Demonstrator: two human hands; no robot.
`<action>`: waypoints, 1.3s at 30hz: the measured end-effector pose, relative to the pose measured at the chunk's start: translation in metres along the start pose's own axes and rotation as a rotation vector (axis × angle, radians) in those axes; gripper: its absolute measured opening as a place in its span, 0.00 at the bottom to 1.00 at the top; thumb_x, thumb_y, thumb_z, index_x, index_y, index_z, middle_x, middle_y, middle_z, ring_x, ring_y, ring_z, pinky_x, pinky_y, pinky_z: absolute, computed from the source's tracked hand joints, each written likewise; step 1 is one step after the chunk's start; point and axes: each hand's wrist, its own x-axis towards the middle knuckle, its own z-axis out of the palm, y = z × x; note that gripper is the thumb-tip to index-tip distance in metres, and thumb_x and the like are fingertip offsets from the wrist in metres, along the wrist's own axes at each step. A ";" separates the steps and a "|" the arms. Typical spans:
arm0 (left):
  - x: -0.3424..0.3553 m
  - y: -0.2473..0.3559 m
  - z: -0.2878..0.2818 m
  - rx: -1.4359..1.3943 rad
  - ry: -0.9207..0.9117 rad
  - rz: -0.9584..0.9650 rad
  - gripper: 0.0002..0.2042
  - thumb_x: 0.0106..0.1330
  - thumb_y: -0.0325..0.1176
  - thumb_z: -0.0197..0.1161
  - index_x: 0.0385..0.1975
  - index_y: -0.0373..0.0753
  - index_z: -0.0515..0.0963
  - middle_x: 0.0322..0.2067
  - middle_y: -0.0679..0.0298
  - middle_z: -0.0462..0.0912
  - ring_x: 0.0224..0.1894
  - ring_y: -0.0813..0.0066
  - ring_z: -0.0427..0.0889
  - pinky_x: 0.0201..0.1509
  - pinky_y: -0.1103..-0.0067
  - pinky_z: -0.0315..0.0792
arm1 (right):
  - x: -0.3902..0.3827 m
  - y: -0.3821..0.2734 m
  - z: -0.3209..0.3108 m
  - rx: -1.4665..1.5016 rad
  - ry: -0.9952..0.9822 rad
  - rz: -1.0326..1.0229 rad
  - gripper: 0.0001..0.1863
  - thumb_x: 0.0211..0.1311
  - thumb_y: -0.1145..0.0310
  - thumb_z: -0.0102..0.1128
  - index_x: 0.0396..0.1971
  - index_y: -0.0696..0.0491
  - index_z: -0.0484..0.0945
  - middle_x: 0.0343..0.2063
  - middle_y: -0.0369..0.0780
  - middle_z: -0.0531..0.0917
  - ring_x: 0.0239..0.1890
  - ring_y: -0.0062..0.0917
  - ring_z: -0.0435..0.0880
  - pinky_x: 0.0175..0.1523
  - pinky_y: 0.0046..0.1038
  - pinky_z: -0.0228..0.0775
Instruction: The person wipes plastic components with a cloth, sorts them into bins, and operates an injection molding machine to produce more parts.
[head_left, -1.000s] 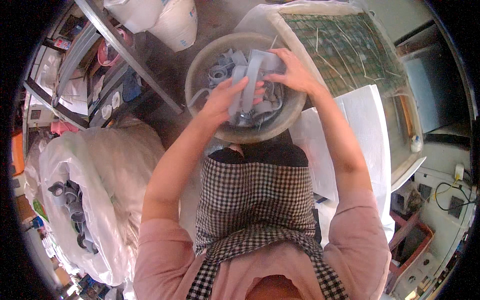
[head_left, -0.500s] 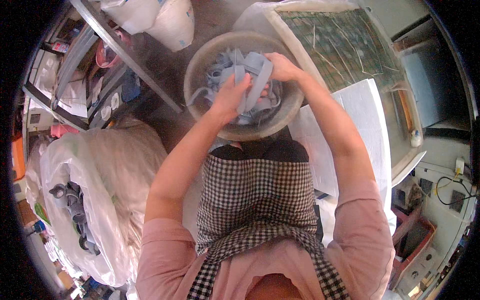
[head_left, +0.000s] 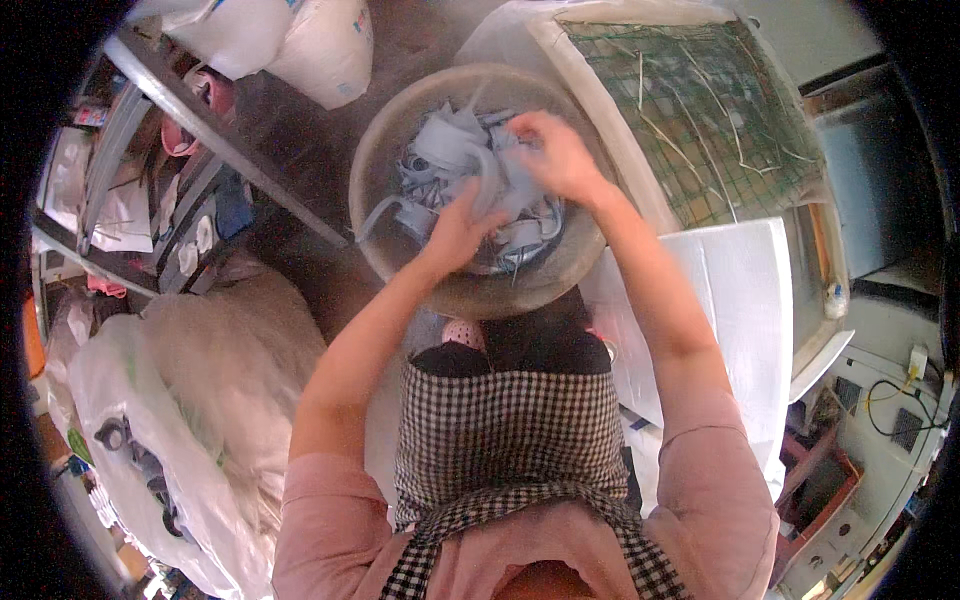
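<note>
A round, dull brown basin (head_left: 375,160) holds a tangled heap of flat grey-blue strips (head_left: 445,145). Over the near part of the heap is my left hand (head_left: 458,235), with one curved strip running in between its thumb and fingers. On the heap's right side my right hand (head_left: 555,160) is bent down at the strips. Motion smears its fingers, so what they grip does not show. One loose strip end curls over the basin's left rim.
Left of me, a clear plastic bag (head_left: 200,380) contains dark grey round parts. A metal frame (head_left: 220,130) slants beside the basin, with white sacks (head_left: 325,55) behind. To the right are a white sheet (head_left: 700,310) and a green mesh panel (head_left: 700,120).
The wide loop of strip held up between both hands has dropped onto the heap. My right hand has come down into the strips, and the left has shifted slightly lower.
</note>
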 end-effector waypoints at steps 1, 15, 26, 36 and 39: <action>0.004 -0.002 0.007 0.041 -0.044 0.046 0.24 0.62 0.27 0.59 0.57 0.35 0.59 0.44 0.61 0.75 0.35 0.79 0.76 0.34 0.80 0.72 | 0.003 0.008 0.007 0.009 -0.035 0.007 0.26 0.42 0.58 0.67 0.42 0.55 0.75 0.40 0.46 0.77 0.45 0.39 0.74 0.52 0.35 0.65; 0.045 0.057 -0.021 0.135 -0.209 -0.144 0.22 0.59 0.35 0.64 0.49 0.34 0.65 0.33 0.52 0.80 0.34 0.64 0.79 0.36 0.74 0.71 | 0.053 0.006 0.014 -0.156 -0.185 0.277 0.42 0.30 0.46 0.72 0.50 0.51 0.73 0.48 0.45 0.75 0.56 0.38 0.66 0.59 0.46 0.51; -0.004 0.225 -0.074 0.170 -0.425 -0.334 0.30 0.62 0.36 0.59 0.59 0.29 0.57 0.44 0.44 0.75 0.44 0.50 0.76 0.46 0.69 0.68 | 0.051 -0.154 -0.078 -0.157 -0.350 0.397 0.40 0.34 0.48 0.70 0.50 0.55 0.73 0.43 0.51 0.76 0.51 0.42 0.69 0.54 0.44 0.57; -0.014 0.288 -0.146 -0.317 -0.165 -0.354 0.28 0.64 0.29 0.56 0.62 0.39 0.52 0.33 0.63 0.75 0.26 0.74 0.75 0.25 0.78 0.66 | -0.047 -0.336 -0.193 0.028 0.255 0.410 0.11 0.53 0.64 0.55 0.31 0.56 0.71 0.31 0.49 0.77 0.37 0.46 0.75 0.40 0.41 0.66; -0.021 0.337 -0.158 -0.377 -0.164 -0.334 0.30 0.63 0.28 0.56 0.63 0.37 0.51 0.35 0.60 0.75 0.25 0.76 0.75 0.23 0.79 0.65 | -0.153 -0.365 -0.218 -0.044 0.256 0.534 0.10 0.54 0.64 0.53 0.33 0.53 0.75 0.26 0.48 0.79 0.31 0.46 0.78 0.38 0.43 0.69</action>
